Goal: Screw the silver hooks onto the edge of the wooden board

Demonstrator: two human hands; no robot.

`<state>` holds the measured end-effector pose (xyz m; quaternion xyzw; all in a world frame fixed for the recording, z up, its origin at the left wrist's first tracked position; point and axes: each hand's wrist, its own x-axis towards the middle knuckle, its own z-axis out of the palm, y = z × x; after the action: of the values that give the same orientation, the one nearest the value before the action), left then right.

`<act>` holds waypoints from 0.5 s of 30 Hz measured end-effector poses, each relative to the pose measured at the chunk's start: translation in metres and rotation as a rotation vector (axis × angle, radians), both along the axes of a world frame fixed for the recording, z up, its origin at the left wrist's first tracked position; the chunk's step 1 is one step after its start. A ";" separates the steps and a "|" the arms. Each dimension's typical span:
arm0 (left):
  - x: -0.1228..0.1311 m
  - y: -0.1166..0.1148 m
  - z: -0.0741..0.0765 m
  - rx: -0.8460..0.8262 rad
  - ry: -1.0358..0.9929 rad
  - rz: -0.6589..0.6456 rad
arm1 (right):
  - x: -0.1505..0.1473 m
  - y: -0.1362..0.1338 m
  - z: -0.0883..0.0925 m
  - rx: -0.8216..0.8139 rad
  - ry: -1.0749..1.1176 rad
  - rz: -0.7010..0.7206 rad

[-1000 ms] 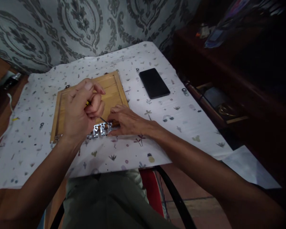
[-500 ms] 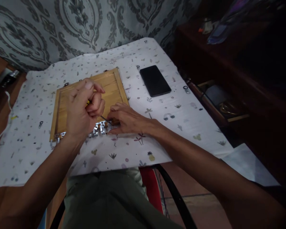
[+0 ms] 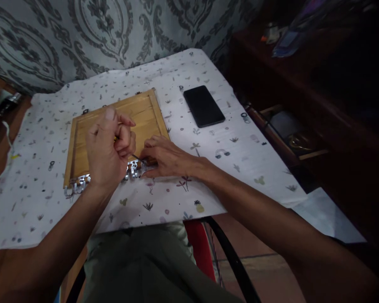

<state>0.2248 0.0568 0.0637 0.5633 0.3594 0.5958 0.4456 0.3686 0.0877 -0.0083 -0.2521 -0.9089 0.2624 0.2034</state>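
Observation:
A framed wooden panel (image 3: 139, 110) lies on the patterned white cloth, with several shiny metal hooks (image 3: 133, 169) along its near edge. My left hand (image 3: 110, 147) is closed around a screwdriver (image 3: 135, 157); a bit of its yellow handle shows between the fingers. The thin shaft slants down to the right, its tip by the hook at my right hand. Bent over the panel's near right corner, my right hand (image 3: 164, 156) has thumb and fingers around the last hook there, which they partly hide.
A black phone (image 3: 204, 106) lies on the cloth (image 3: 227, 176) right of the panel. Beyond the table's right edge is dark furniture with an open drawer (image 3: 298, 136). A white cable (image 3: 6, 155) runs down the left side. Patterned fabric (image 3: 91, 38) stands behind.
My left hand has turned slightly around the screwdriver, and its wrist sits a little differently, showing more of the left hooks. The whole view has shifted slightly. My right hand stays at the same hook.

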 end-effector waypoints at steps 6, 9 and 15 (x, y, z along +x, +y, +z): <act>0.006 -0.006 0.004 -0.015 0.021 0.039 | 0.000 0.001 -0.002 0.001 -0.006 0.000; 0.014 -0.011 0.005 -0.003 0.037 0.100 | -0.001 0.000 -0.002 0.000 0.007 -0.006; 0.022 -0.013 0.007 -0.017 0.039 0.180 | 0.000 -0.001 0.001 -0.029 -0.016 -0.011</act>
<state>0.2470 0.0435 0.0711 0.5363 0.4222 0.6193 0.3881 0.3681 0.0871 -0.0069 -0.2620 -0.9053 0.2725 0.1939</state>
